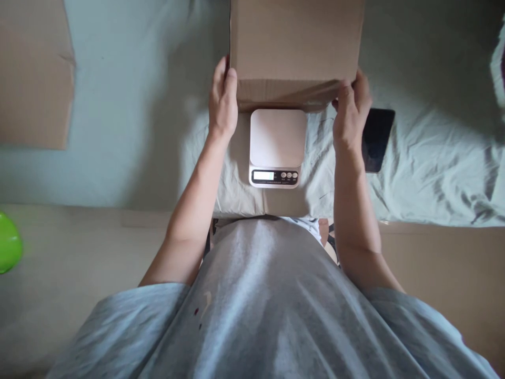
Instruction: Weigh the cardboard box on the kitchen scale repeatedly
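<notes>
From the head camera, both hands grip a plain cardboard box [295, 50] by its near corners: the left hand [222, 102] is wrapped around the left edge, the right hand [351, 113] clasps the right one. The box sits at the far side of a pale sheet [426, 173], just beyond a white kitchen scale [277, 147] whose small display and three buttons are too blurred to read. No print shows on the box. A dark phone [377, 138] lies just beside the right hand. A green object [8, 243] sits far left.
</notes>
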Motion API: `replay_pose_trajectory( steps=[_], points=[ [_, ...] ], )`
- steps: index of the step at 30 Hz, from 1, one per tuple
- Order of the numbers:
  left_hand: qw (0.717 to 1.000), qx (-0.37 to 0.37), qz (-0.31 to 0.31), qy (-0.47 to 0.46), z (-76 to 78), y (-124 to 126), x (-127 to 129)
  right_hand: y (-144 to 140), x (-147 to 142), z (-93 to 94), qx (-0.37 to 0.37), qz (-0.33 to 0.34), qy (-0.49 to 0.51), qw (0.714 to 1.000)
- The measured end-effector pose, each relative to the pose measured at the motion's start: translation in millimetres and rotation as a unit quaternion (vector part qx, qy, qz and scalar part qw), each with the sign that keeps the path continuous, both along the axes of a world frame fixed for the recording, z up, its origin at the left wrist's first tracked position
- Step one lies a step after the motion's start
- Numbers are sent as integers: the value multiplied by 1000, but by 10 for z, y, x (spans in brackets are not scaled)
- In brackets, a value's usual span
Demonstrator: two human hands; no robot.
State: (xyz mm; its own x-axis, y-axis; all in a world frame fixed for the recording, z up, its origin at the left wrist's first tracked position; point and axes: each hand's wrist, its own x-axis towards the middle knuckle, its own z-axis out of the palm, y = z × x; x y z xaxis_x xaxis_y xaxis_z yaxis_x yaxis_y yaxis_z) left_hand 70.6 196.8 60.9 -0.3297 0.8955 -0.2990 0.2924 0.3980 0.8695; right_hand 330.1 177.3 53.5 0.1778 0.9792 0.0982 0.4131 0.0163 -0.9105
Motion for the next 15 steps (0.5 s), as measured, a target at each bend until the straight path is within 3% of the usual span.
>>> replay_pose_trajectory(
  steps=[5, 11, 15],
  points=[
    [997, 51, 59, 21, 45, -173, -219, -137, 243, 34, 13, -59, 96, 994],
    [977, 70, 200, -21, 15, -500, -662, -429, 631, 8, 35, -143, 132, 980],
    [978, 88, 187, -2, -65, -701, -879, -506, 757, -39, 23, -175, 144, 974]
  ],
)
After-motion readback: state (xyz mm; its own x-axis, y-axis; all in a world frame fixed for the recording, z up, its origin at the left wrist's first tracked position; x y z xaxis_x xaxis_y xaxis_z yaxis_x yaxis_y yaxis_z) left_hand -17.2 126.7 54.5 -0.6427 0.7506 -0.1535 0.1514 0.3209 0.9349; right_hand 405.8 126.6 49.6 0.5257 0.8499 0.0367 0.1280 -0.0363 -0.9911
